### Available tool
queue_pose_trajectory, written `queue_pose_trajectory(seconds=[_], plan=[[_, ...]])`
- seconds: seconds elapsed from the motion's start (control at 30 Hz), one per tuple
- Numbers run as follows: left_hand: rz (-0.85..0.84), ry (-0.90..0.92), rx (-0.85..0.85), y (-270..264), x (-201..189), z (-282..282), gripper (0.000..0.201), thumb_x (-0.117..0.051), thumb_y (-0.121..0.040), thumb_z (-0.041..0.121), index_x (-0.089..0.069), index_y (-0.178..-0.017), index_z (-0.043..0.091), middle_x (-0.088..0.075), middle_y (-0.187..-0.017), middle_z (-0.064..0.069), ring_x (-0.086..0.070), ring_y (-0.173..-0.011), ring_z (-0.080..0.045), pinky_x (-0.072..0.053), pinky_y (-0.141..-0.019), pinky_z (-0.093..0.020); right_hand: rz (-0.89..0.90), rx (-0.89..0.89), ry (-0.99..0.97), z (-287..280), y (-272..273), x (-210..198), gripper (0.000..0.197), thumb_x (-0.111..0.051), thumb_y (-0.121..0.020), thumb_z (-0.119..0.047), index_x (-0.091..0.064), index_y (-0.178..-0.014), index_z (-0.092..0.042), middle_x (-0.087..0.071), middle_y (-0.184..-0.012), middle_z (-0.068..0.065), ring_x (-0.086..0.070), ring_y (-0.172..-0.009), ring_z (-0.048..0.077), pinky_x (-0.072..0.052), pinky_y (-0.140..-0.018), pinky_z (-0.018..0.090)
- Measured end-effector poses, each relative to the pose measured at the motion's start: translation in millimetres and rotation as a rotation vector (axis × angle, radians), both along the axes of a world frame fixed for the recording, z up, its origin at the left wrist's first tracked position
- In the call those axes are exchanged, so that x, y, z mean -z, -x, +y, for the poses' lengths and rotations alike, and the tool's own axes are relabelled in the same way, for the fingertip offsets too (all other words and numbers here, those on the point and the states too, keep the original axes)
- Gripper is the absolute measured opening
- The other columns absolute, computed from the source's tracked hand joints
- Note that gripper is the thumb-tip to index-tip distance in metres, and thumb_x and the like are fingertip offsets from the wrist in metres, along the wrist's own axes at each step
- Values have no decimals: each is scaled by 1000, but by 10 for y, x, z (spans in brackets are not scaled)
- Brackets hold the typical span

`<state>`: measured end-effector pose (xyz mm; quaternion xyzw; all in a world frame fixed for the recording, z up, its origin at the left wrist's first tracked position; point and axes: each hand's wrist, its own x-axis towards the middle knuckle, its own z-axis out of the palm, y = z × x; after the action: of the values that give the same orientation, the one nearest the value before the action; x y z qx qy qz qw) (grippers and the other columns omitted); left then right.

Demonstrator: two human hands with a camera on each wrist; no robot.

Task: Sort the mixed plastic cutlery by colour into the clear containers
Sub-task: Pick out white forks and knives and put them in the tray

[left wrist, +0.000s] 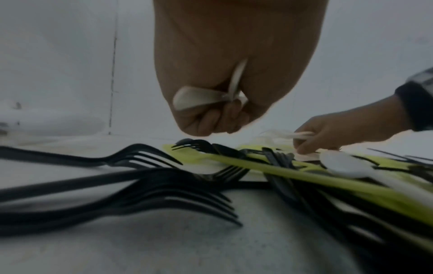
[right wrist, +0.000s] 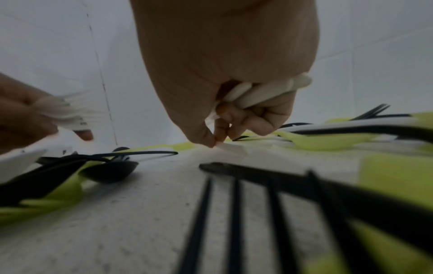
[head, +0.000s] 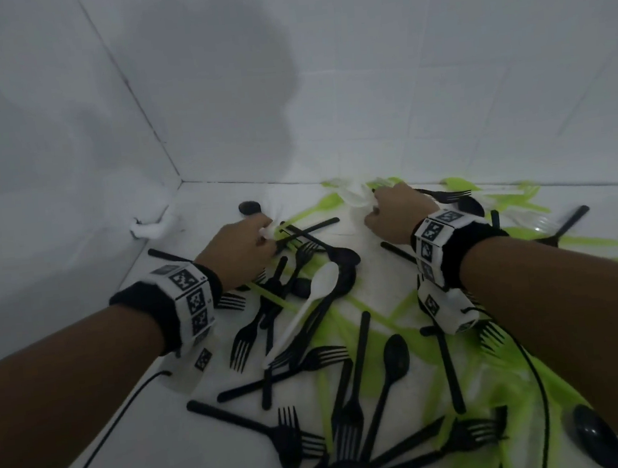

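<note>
- Left hand (head: 239, 246) is curled round a small bunch of white plastic cutlery (left wrist: 199, 97), low over the far end of the pile.
- Right hand (head: 396, 212) is fisted round a bundle of white plastic handles (right wrist: 264, 92); its thumb and fingertips (right wrist: 218, 138) are also pinching at another white piece (right wrist: 230, 148) lying flat on the white surface (head: 192, 448).
- So the white pass looks to be underway, both hands loaded, nothing dropped off as far as I can see.
- Left to do: one white plastic spoon (head: 306, 304) sits on top of the black forks and spoons (head: 358, 410) mid-pile; lime-green cutlery (head: 442, 383) lies underneath and to the right, fully mixed with the black.
- Clear containers: something transparent sits at the far right edge, too blurred to confirm.
- Estimate: early stage; black and green untouched.
</note>
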<state>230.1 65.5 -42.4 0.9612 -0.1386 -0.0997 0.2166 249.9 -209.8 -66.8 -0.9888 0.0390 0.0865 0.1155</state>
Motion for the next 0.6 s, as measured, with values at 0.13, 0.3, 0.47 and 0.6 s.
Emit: queue_pose_trajectory(seconds=[0.13,0.3,0.47,0.6], plan=[[20,-137,173,-58,137,-73,14,-51,-101,25,-57,-108,14,-66,-99,-5,-59,-89,-26,-42,-75,-34,-95,81,-151,38,129,-63,32,-51,-95,-34,-44,-114,-10,-58,-100,11,-55,-86,32,-45,-72,37],[-37,-77,238,-21,152,-285,27,-42,-105,21,-58,-127,18,-68,-108,-6,-61,-93,-28,-48,-79,-36,-171,205,-268,-38,258,-150,44,-53,-95,-30,-39,-130,-9,-58,-99,13,-58,-87,35,-54,-80,43],[-221,74,237,-37,59,-589,9,-40,-106,21,-49,-106,21,-56,-75,1,-58,-69,-32,-45,-62,-39,-232,348,-324,-352,391,-226,36,-54,-98,-36,-44,-123,-12,-57,-98,6,-57,-89,31,-46,-74,37],[-161,168,238,2,-78,-959,7,-46,-103,23,-50,-101,17,-60,-73,-5,-57,-66,-28,-45,-62,-40,-329,422,-416,-685,578,-250,20,-47,-101,-26,-40,-106,-8,-52,-82,5,-53,-79,31,-36,-65,36]])
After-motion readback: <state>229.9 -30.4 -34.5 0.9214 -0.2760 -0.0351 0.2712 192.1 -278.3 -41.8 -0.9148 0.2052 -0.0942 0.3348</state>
